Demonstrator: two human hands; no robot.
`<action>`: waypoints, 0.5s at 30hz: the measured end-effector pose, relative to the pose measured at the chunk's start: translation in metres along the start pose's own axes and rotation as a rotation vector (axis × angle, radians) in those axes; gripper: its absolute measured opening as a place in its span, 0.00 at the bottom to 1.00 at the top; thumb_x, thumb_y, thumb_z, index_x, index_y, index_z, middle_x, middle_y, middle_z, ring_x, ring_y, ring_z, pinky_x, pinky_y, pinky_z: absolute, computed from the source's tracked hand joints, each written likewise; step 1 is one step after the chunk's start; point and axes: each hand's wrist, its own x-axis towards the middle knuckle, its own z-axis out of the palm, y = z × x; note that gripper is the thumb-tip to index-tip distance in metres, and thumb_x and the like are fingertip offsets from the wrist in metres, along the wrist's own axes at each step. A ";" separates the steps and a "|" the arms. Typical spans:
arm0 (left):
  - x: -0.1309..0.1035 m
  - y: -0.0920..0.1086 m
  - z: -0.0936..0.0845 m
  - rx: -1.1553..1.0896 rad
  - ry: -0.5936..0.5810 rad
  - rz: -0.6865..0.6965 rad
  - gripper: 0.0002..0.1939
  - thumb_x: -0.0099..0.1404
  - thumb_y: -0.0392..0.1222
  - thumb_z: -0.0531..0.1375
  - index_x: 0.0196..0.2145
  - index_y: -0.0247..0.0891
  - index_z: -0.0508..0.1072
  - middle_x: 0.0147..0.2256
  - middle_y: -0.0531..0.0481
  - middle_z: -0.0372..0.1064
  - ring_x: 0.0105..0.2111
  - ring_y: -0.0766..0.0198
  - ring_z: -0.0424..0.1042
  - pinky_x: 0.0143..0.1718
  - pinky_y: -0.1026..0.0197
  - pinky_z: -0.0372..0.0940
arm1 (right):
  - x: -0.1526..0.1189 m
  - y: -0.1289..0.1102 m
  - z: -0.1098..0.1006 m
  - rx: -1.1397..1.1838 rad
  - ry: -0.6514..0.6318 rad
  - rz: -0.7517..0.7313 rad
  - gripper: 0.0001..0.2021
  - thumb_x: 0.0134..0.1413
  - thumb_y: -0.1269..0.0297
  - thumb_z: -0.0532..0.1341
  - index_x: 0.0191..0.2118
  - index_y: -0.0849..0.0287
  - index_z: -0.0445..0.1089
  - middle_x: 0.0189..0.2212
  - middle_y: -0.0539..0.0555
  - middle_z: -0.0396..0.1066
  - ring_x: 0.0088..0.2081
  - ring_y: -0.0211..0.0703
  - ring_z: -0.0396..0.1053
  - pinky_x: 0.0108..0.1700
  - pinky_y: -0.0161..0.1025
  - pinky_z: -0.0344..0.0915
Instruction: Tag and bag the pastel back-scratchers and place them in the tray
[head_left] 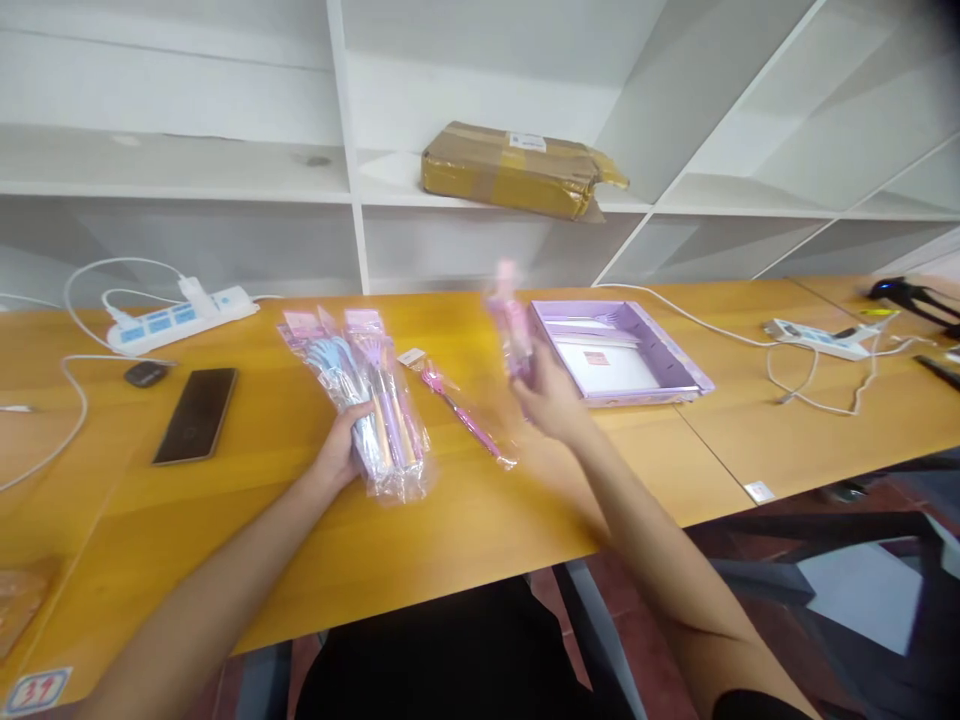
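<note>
Both closed, left of purple tray [626,398]: left fingers [363,410] on wrapped bundle [390,420], right fingers [531,400] on pink pack [514,325]; slick film [405,486] risks slip.

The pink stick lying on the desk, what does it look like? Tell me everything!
The pink stick has a small claw-like head, a thin metallic-looking middle and a pink handle. It lies slantwise on the wooden desk, head toward the shelves, in clear plastic. Neither the left hand nor the right hand touches it.
</note>
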 end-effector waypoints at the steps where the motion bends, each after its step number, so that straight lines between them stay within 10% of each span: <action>1: 0.000 0.000 0.000 0.008 -0.008 0.003 0.16 0.54 0.44 0.72 0.40 0.35 0.80 0.32 0.46 0.82 0.30 0.53 0.82 0.36 0.54 0.79 | -0.009 -0.013 0.021 0.005 -0.044 -0.061 0.31 0.67 0.60 0.57 0.73 0.58 0.54 0.48 0.63 0.76 0.43 0.57 0.73 0.49 0.52 0.72; 6: 0.002 -0.004 -0.002 0.036 -0.070 0.057 0.19 0.55 0.44 0.74 0.43 0.35 0.81 0.35 0.44 0.83 0.33 0.53 0.83 0.40 0.55 0.79 | -0.041 -0.051 0.105 -0.157 -0.159 -0.327 0.38 0.67 0.57 0.62 0.76 0.64 0.49 0.61 0.71 0.66 0.59 0.67 0.64 0.63 0.62 0.64; 10: 0.006 0.004 -0.006 0.101 -0.067 0.103 0.23 0.53 0.44 0.76 0.46 0.34 0.81 0.39 0.42 0.84 0.36 0.52 0.83 0.43 0.54 0.78 | -0.035 -0.075 0.127 -0.180 -0.253 -0.287 0.53 0.56 0.63 0.69 0.79 0.64 0.39 0.63 0.73 0.63 0.59 0.68 0.61 0.61 0.62 0.64; 15: 0.017 0.040 -0.027 0.402 0.071 0.320 0.26 0.53 0.49 0.76 0.48 0.38 0.80 0.45 0.42 0.82 0.49 0.46 0.81 0.54 0.50 0.74 | -0.018 -0.122 0.148 -0.228 -0.273 -0.219 0.44 0.64 0.66 0.61 0.79 0.68 0.40 0.62 0.76 0.62 0.60 0.70 0.60 0.61 0.64 0.65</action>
